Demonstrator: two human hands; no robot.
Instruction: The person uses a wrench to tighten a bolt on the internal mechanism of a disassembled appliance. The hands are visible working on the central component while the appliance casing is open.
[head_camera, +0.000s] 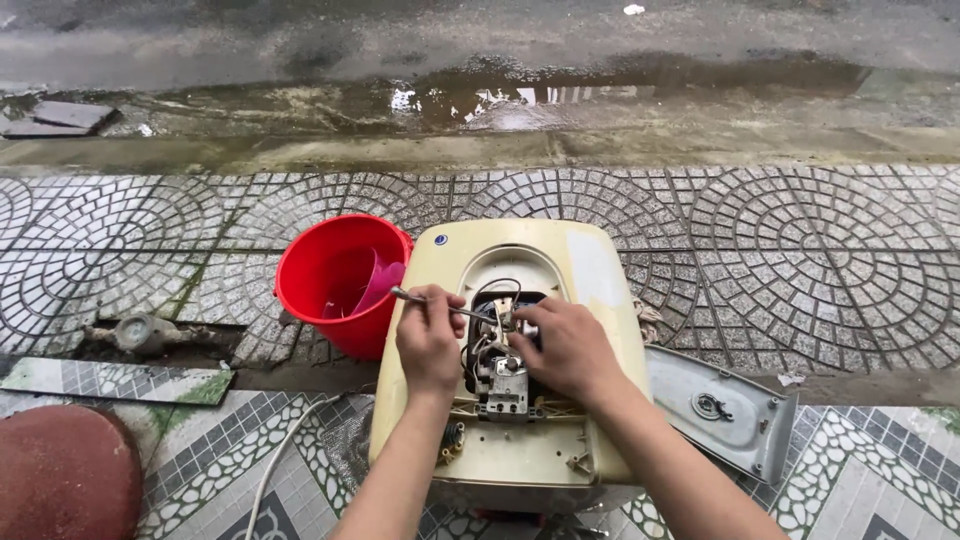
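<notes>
Your left hand (428, 340) has its grip clenched on a metal tool (440, 303) aimed into the cream water heater's (590, 270) open compartment. Your right hand (568, 345) pinches the wiring (505, 318) there. A red bucket (335, 275) sits just beside it.

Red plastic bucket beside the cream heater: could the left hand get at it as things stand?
Probably yes: the red plastic bucket stands just beside the left hand with nothing between, though that hand holds a thin metal tool.
</notes>
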